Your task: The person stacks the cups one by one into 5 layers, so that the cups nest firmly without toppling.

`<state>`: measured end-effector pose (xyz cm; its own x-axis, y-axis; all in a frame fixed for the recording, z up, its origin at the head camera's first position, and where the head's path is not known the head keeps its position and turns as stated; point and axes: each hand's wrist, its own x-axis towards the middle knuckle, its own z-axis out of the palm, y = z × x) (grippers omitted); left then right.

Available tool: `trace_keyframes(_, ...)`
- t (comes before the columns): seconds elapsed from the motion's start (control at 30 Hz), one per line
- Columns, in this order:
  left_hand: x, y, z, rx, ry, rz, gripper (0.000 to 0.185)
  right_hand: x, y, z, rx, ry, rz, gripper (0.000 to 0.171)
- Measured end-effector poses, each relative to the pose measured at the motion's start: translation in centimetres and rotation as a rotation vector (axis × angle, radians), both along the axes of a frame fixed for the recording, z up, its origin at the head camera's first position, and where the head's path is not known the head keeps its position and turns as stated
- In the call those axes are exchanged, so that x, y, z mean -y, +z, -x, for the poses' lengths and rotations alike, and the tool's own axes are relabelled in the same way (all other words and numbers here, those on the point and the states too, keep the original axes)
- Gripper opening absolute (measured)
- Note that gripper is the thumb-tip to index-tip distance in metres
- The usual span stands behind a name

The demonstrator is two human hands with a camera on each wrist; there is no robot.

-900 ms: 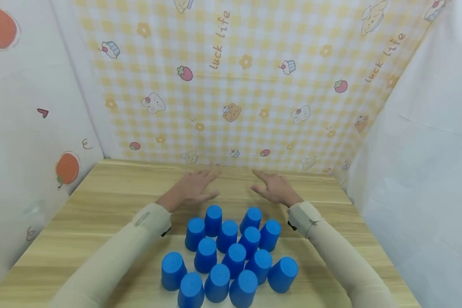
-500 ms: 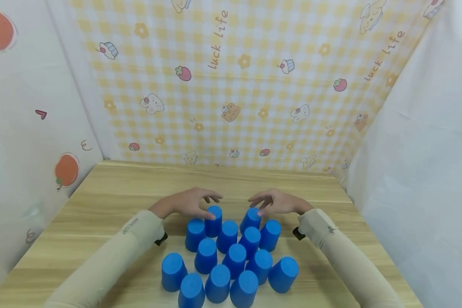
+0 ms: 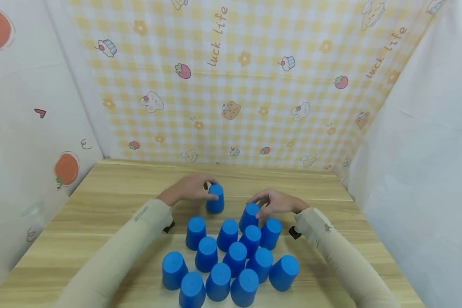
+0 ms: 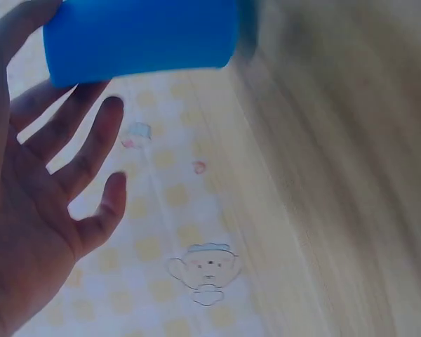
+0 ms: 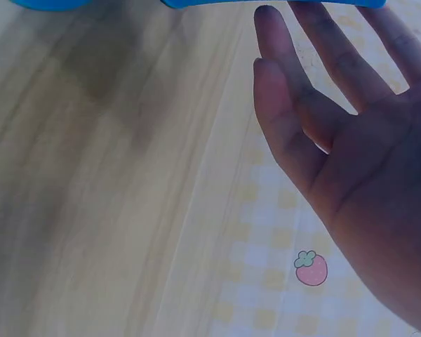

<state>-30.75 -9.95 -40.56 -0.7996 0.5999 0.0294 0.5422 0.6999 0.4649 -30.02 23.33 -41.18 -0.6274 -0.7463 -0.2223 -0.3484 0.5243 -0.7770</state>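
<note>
In the head view my left hand [image 3: 192, 187] pinches an upside-down blue plastic cup [image 3: 215, 204] between thumb and fingers, beyond the back of the group. The left wrist view shows that cup [image 4: 140, 42] at the top, with the lower fingers loose below it. My right hand [image 3: 277, 202] grips the back right cup [image 3: 249, 219], thumb on its near side and fingers behind. Only the edge of this cup [image 5: 281, 2] enters the right wrist view, where the fingertips reach it. Several more inverted blue cups [image 3: 236, 259] stand close together in front of both hands.
The cups stand on a wood-grain table [image 3: 111, 205]. A yellow checked cloth [image 3: 231, 85] with cartoon prints hangs behind it. White sheets close off the left [image 3: 31, 128] and right [image 3: 419, 162] sides.
Both hands came back from the table's rear to the two rearmost cups and took hold of them. The left cup has since moved away toward the backdrop; the right one has barely shifted.
</note>
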Motion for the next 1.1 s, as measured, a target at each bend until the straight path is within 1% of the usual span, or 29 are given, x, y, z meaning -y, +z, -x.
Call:
trace_keyframes(0.07, 0.0, -0.2, 1.2, -0.028, 0.028, 0.001, 0.052, 0.4, -0.1, 0.7, -0.023, -0.015, 0.015, 0.050)
trace_keyframes(0.13, 0.0, -0.4, 2.1, -0.041, 0.058, -0.002, 0.052, 0.8, -0.2, 1.4, -0.047, -0.040, 0.019, 0.049)
trace_keyframes(0.23, -0.2, -0.7, 3.1, -0.053, 0.104, -0.020, 0.051, 1.6, -0.1, 2.5, -0.061, -0.093, 0.031, 0.049)
trace_keyframes(0.33, -0.4, -1.1, 3.9, -0.039, 0.154, -0.061, 0.053, 2.5, 0.0, 3.6, -0.088, -0.169, 0.039, 0.051)
trace_keyframes(0.4, -0.6, -1.4, 4.3, -0.022, 0.186, -0.107, 0.055, 3.1, 0.1, 4.3, -0.113, -0.225, 0.042, 0.051)
trace_keyframes(0.5, -0.7, -1.9, 4.5, -0.001, 0.212, -0.178, 0.060, 3.9, 0.2, 5.0, -0.130, -0.323, 0.046, 0.051)
trace_keyframes(0.57, -0.6, -2.1, 4.4, 0.020, 0.231, -0.224, 0.064, 4.5, 0.4, 5.2, -0.128, -0.378, 0.037, 0.050)
trace_keyframes(0.63, -0.3, -2.2, 4.1, 0.041, 0.246, -0.253, 0.069, 5.0, 0.6, 5.5, -0.120, -0.416, 0.034, 0.050)
trace_keyframes(0.73, 0.6, -1.8, 3.1, 0.048, 0.259, -0.263, 0.071, 5.4, 0.6, 6.1, -0.110, -0.444, 0.036, 0.051)
trace_keyframes(0.8, 1.5, -1.3, 2.4, 0.039, 0.235, -0.272, 0.065, 5.6, 0.5, 6.5, -0.105, -0.457, 0.048, 0.052)
trace_keyframes(0.87, 2.3, -0.9, 1.5, 0.028, 0.184, -0.276, 0.058, 5.6, 0.4, 6.9, -0.102, -0.464, 0.059, 0.052)
trace_keyframes(0.93, 3.1, -0.5, 0.4, 0.055, 0.112, -0.274, 0.052, 5.6, 0.3, 7.2, -0.093, -0.465, 0.062, 0.052)
trace_keyframes(1.0, 3.8, -0.3, -0.7, 0.109, 0.018, -0.258, 0.047, 5.5, 0.1, 7.4, -0.085, -0.462, 0.058, 0.052)
trace_keyframes(1.1, 4.4, -0.1, -2.3, 0.246, -0.112, -0.227, 0.044, 5.5, -0.1, 7.4, -0.077, -0.465, 0.064, 0.053)
